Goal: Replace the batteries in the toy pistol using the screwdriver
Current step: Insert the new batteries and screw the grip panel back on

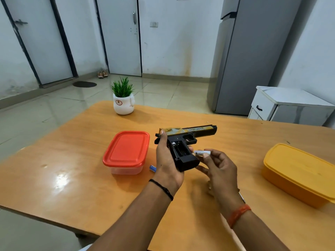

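Left hand [167, 160] wraps black-and-gold plastic toy pistol [183, 142] (light, rigid, grip compartment open); right hand [220, 171] pinches small slick white battery [202, 152] mid-length.

The orange wooden table [72, 178] is bearing a red-lidded box [126, 151], a yellow box [297, 174], a potted plant [123, 100] — and a small blue-white item [152, 168] lying just left of the left hand's fingers [163, 140].
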